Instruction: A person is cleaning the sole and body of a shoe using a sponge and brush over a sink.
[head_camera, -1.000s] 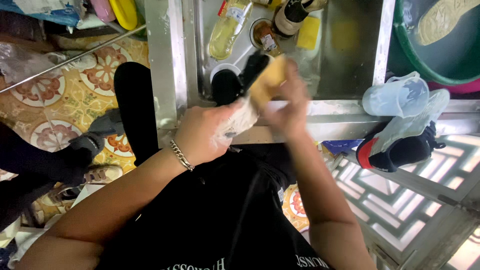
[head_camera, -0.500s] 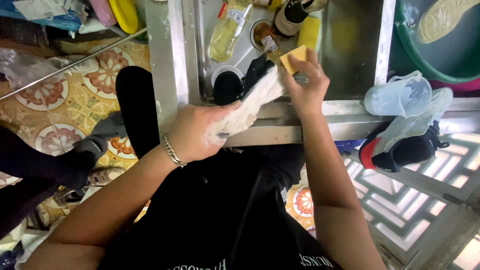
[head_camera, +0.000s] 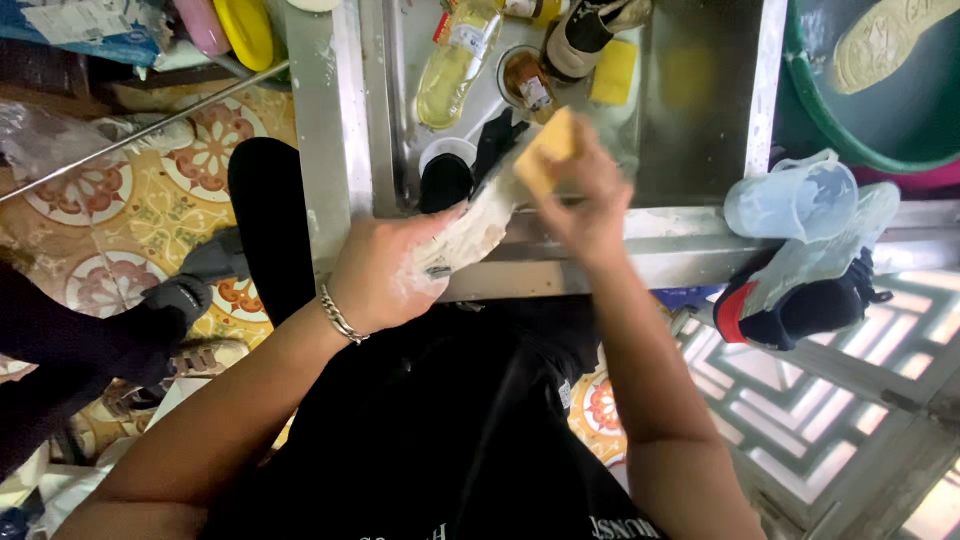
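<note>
Left hand: the left hand is wrapped tight around the heel end of a soapy shoe. A silver bracelet is worn on that wrist.
Right hand: the right hand is blurred. A yellow sponge is pinched in its fingers and pressed on the shoe.
Shoe: it is held over the front edge of the metal sink, with its dark toe end pointed into the sink.
In the sink: a clear bottle of yellow liquid, a small brown jar, another shoe and a second yellow sponge are seen.
On the right: a dark shoe with a plastic bag over it is laid on the ledge, beside a green tub.
Floor: flower tiles are seen on the left.
</note>
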